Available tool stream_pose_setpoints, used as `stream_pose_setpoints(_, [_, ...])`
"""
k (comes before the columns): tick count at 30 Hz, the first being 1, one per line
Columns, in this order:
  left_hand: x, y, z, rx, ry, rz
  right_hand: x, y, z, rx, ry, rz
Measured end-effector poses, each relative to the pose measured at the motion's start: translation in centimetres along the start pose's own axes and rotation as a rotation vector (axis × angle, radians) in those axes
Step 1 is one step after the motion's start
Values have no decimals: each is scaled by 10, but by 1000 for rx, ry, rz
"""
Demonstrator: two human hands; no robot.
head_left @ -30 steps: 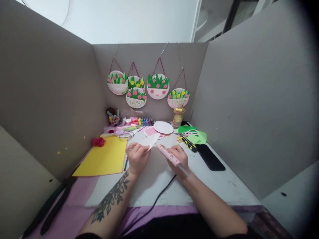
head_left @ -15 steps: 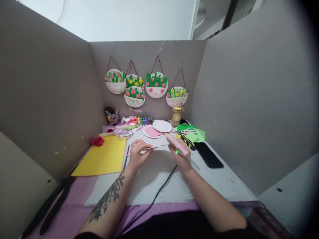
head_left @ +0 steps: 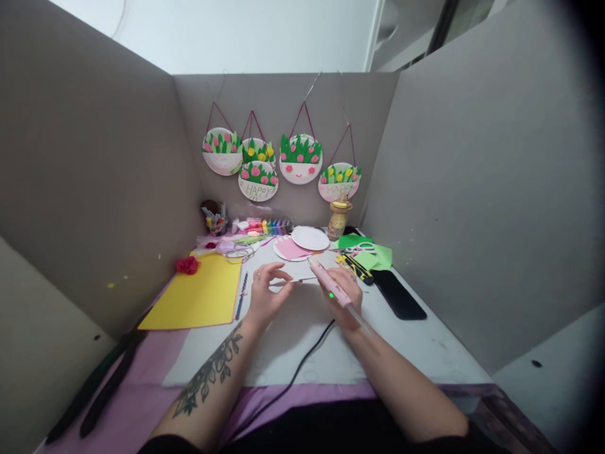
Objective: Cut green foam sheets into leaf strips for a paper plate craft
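Observation:
My left hand (head_left: 267,293) pinches a thin white flat piece (head_left: 293,281) between thumb and fingers, above the white tabletop. That piece is seen nearly edge-on and reaches across to my right hand, so its full shape cannot be made out. In my right hand (head_left: 353,291) sits a pink glue gun (head_left: 331,285) with a green light glowing on its side. Its nozzle points up and away to the left, over the far side of the white piece. A clear glue stick (head_left: 360,320) sticks out of its rear.
Yellow sheet (head_left: 193,296) and red pompom-like bundle (head_left: 188,265) lie left. White paper plates (head_left: 311,238) lie behind my hands. Scissors (head_left: 362,248), green sheets (head_left: 378,257) and a black phone (head_left: 397,294) are right. A black cable (head_left: 302,362) crosses the front. Decorated plates (head_left: 301,173) hang behind.
The glue gun has swung slightly left and down, its nozzle lower over the white piece. My left hand keeps its pinch, fingers a little more arched. The whole view has shifted slightly.

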State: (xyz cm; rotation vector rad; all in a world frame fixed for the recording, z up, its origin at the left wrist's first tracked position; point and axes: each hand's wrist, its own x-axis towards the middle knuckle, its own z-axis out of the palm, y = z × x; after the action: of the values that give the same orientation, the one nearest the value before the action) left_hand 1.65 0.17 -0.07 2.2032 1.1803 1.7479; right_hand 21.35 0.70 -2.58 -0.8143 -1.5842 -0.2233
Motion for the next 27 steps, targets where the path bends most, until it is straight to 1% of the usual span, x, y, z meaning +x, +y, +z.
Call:
stream_pose_setpoints(3, [0, -3, 1, 15, -10, 2, -1, 1, 1, 3, 9, 35])
stream_pose_setpoints(5, [1, -5, 1, 59, -4, 33, -1, 4, 2, 0, 33, 121])
stream_pose_setpoints(6, [2, -7, 1, 83, 4, 53, 0, 6, 2, 4, 57, 195])
stream_pose_setpoints(7, [2, -8, 0, 102, 16, 72, 0, 7, 3, 24, 87, 294])
stream_pose_setpoints(9, [3, -10, -1, 113, 50, 91, 2, 11, 4, 135, 170, 555])
stream_pose_setpoints(12, [1, -13, -2, 44, 170, 57, 7, 17, 6, 439, 318, 949])
stream_pose_setpoints(13, [1, -14, -2, 5, 220, 38, 9, 18, 7, 537, 366, 1043])
stream_pose_setpoints(15, [0, -17, -1, -80, 317, -12, 12, 21, 8, 690, 449, 1165])
stream_pose_setpoints(18, [-1, -22, 0, -153, 432, -89, 15, 25, 8, 810, 518, 1237])
stream_pose_setpoints(20, [0, -23, -3, -138, 445, -110, 13, 29, 8, 827, 506, 1242])
stream_pose_setpoints(22, [0, -20, -7, -107, 391, -91, 11, 33, 8, 823, 467, 1224])
stream_pose_setpoints(25, [2, -11, -12, -60, 262, 37, 6, 37, 11, 844, 423, 1204])
stream_pose_setpoints(27, [3, -4, -12, -25, 174, 119, 4, 36, 13, 879, 385, 1180])
